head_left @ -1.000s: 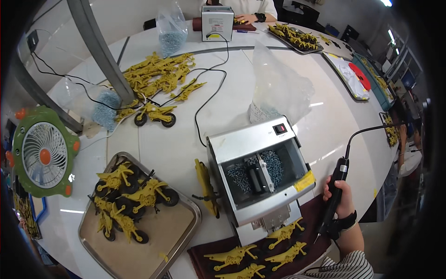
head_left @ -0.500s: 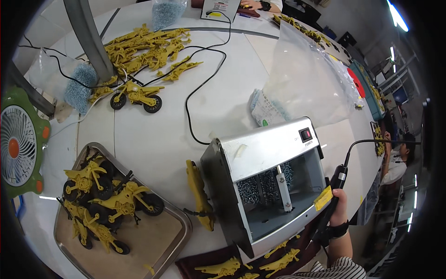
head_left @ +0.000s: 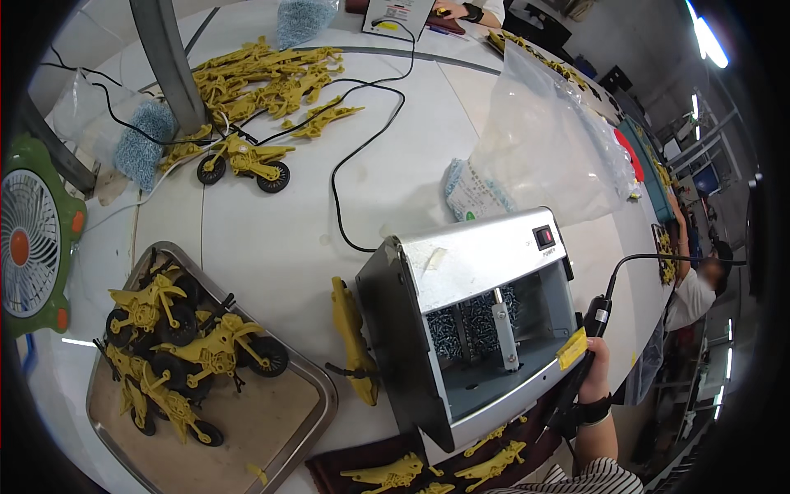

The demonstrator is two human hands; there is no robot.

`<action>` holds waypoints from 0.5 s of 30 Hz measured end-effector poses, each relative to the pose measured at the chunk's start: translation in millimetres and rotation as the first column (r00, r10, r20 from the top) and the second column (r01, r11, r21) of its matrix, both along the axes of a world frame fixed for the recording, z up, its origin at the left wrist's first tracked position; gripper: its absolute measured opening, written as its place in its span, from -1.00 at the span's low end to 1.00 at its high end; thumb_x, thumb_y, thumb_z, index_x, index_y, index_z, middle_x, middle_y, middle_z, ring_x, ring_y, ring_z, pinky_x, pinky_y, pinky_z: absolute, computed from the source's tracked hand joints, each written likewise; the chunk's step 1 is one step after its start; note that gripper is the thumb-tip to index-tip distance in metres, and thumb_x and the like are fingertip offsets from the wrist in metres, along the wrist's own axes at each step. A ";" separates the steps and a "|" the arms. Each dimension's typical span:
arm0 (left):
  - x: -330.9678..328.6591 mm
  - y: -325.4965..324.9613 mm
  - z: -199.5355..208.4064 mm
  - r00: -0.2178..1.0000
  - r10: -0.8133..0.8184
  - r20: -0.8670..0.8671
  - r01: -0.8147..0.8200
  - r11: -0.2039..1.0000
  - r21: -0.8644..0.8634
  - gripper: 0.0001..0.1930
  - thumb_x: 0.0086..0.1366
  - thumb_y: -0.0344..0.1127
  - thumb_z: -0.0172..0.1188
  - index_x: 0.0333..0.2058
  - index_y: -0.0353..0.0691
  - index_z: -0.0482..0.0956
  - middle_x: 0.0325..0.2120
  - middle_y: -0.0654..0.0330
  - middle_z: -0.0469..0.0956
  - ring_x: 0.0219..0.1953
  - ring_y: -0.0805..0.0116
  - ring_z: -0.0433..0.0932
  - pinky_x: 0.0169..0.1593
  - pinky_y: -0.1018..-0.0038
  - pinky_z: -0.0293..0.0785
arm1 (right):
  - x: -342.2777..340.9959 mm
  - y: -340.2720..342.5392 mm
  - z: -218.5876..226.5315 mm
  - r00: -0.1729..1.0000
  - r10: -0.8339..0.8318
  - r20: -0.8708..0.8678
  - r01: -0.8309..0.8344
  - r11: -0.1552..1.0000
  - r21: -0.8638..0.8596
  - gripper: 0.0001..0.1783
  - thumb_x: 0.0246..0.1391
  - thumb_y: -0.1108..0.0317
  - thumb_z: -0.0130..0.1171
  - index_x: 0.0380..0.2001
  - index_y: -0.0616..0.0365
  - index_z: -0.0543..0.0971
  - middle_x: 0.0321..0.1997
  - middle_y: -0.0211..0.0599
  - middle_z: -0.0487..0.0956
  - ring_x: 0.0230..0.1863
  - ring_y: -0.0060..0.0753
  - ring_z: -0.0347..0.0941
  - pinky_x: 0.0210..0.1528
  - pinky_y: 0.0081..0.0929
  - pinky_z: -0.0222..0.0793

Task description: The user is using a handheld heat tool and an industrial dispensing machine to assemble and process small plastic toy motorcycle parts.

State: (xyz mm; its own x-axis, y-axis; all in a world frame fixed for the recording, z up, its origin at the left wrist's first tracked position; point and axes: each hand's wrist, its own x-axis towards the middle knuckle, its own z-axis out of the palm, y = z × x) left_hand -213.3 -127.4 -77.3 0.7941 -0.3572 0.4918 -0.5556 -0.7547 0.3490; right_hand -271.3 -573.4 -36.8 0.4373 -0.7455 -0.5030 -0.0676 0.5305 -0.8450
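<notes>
1. One hand, your right, grips the black screwdriver at the right of the silver box.
2. Your left hand is out of view; I cannot tell its state.
3. Since a second ago, the box looms larger and hides most of its front rail, which you now cannot check.
4. Yellow motorcycle parts lie on your side of the box.

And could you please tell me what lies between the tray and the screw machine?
A yellow part with a black peg lies there, close beside the screw machine and apart from the tray, in the head view.
</notes>
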 end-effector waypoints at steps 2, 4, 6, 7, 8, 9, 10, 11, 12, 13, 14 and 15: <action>-0.8 -0.7 -0.4 1.000 0.001 -0.003 -0.001 1.000 0.003 -0.92 0.10 -0.25 0.24 -0.44 0.03 0.51 -0.49 0.29 0.50 -0.50 0.29 0.43 -0.32 0.37 0.27 | -0.4 -0.3 -0.4 1.000 -0.001 0.003 0.001 1.000 0.004 -0.65 -0.11 0.25 0.08 -0.26 0.21 0.38 -0.48 -0.28 0.43 -0.58 -0.52 0.31 -0.45 -0.52 0.32; 0.2 -1.3 -1.1 1.000 0.000 -0.003 0.000 1.000 0.005 -0.92 0.10 -0.25 0.24 -0.44 0.03 0.51 -0.49 0.29 0.50 -0.50 0.29 0.43 -0.32 0.37 0.27 | -0.9 -0.7 -0.5 1.000 -0.002 0.005 0.002 1.000 0.008 -0.65 -0.11 0.25 0.09 -0.25 0.21 0.38 -0.47 -0.28 0.43 -0.58 -0.53 0.31 -0.45 -0.52 0.33; -0.1 -1.6 -1.3 1.000 0.000 -0.003 0.000 1.000 0.005 -0.91 0.09 -0.25 0.24 -0.44 0.03 0.51 -0.49 0.29 0.50 -0.50 0.29 0.43 -0.32 0.37 0.27 | -1.2 -1.0 -0.2 1.000 0.008 0.014 -0.008 1.000 -0.003 -0.66 -0.11 0.25 0.09 -0.25 0.20 0.38 -0.47 -0.28 0.43 -0.58 -0.53 0.31 -0.44 -0.52 0.33; 0.1 -1.7 -1.3 1.000 0.000 -0.004 0.000 1.000 0.007 -0.91 0.09 -0.25 0.24 -0.44 0.03 0.51 -0.49 0.29 0.50 -0.50 0.29 0.43 -0.32 0.37 0.27 | -1.1 -0.8 -0.1 1.000 0.008 0.014 -0.008 1.000 -0.003 -0.66 -0.11 0.25 0.09 -0.25 0.20 0.38 -0.47 -0.28 0.43 -0.58 -0.53 0.31 -0.44 -0.52 0.33; 0.1 -1.3 -1.4 1.000 -0.001 -0.004 0.001 1.000 0.006 -0.91 0.09 -0.25 0.24 -0.44 0.03 0.51 -0.49 0.29 0.50 -0.50 0.29 0.43 -0.32 0.37 0.27 | -0.8 -0.4 -0.1 1.000 0.005 0.014 -0.005 1.000 -0.005 -0.66 -0.10 0.25 0.09 -0.25 0.20 0.38 -0.47 -0.29 0.43 -0.58 -0.53 0.31 -0.44 -0.52 0.33; 0.6 -1.9 -1.7 1.000 0.000 -0.005 0.000 1.000 0.006 -0.91 0.09 -0.25 0.24 -0.44 0.03 0.51 -0.49 0.29 0.50 -0.50 0.29 0.43 -0.32 0.37 0.27 | -0.6 -0.1 0.0 1.000 0.002 0.014 -0.002 1.000 -0.007 -0.66 -0.10 0.25 0.09 -0.25 0.20 0.38 -0.47 -0.29 0.43 -0.58 -0.53 0.31 -0.44 -0.53 0.33; 1.8 -2.5 -1.8 1.000 -0.002 -0.007 0.002 1.000 0.005 -0.91 0.09 -0.25 0.24 -0.44 0.03 0.51 -0.49 0.29 0.50 -0.50 0.29 0.43 -0.32 0.37 0.27 | -0.7 -0.3 -0.1 1.000 0.003 0.013 -0.002 1.000 -0.007 -0.66 -0.10 0.25 0.09 -0.25 0.20 0.38 -0.47 -0.29 0.43 -0.58 -0.53 0.31 -0.44 -0.53 0.33; 1.5 -2.1 -1.6 1.000 -0.003 -0.007 0.003 1.000 0.005 -0.91 0.09 -0.25 0.24 -0.44 0.03 0.51 -0.49 0.29 0.50 -0.50 0.29 0.43 -0.32 0.37 0.27 | -0.9 -0.6 -0.4 1.000 0.005 0.017 -0.004 1.000 -0.006 -0.66 -0.10 0.25 0.09 -0.25 0.20 0.38 -0.47 -0.29 0.43 -0.58 -0.53 0.31 -0.44 -0.53 0.33; 2.2 -2.4 -1.9 1.000 -0.004 -0.007 0.004 1.000 0.004 -0.91 0.09 -0.25 0.24 -0.44 0.03 0.51 -0.49 0.29 0.50 -0.50 0.29 0.43 -0.32 0.37 0.27 | -1.0 -0.7 -0.5 1.000 0.006 0.021 -0.006 1.000 -0.004 -0.66 -0.10 0.25 0.09 -0.25 0.20 0.38 -0.47 -0.29 0.43 -0.58 -0.54 0.32 -0.44 -0.53 0.33; 2.0 -2.5 -1.8 1.000 -0.002 -0.008 0.003 1.000 0.005 -0.91 0.09 -0.25 0.24 -0.44 0.03 0.51 -0.49 0.29 0.50 -0.50 0.29 0.43 -0.32 0.37 0.27 | -0.5 -0.3 -0.4 1.000 0.007 0.020 -0.007 1.000 -0.004 -0.66 -0.10 0.25 0.09 -0.25 0.20 0.38 -0.47 -0.29 0.43 -0.58 -0.54 0.32 -0.44 -0.53 0.33; 2.6 -2.6 -2.3 1.000 -0.004 -0.008 0.004 1.000 0.006 -0.91 0.09 -0.26 0.24 -0.44 0.03 0.50 -0.49 0.29 0.50 -0.50 0.29 0.43 -0.32 0.37 0.27 | 0.1 0.5 -0.1 1.000 0.001 0.019 -0.001 1.000 -0.006 -0.66 -0.09 0.25 0.09 -0.24 0.20 0.38 -0.47 -0.29 0.43 -0.58 -0.54 0.32 -0.44 -0.53 0.33; 2.5 -2.5 -2.3 1.000 -0.006 -0.010 0.006 1.000 0.006 -0.91 0.09 -0.26 0.24 -0.44 0.03 0.50 -0.49 0.29 0.50 -0.50 0.29 0.43 -0.32 0.37 0.27 | 0.5 0.9 0.0 1.000 -0.005 0.018 0.006 1.000 -0.007 -0.66 -0.09 0.25 0.08 -0.24 0.20 0.38 -0.46 -0.29 0.44 -0.58 -0.54 0.32 -0.44 -0.53 0.33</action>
State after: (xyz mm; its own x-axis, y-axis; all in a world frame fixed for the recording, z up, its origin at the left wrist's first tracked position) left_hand -210.8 -129.8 -79.6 0.7965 -0.3648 0.4822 -0.5569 -0.7532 0.3500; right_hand -270.8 -572.5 -36.8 0.4422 -0.7516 -0.4895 -0.0493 0.5246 -0.8499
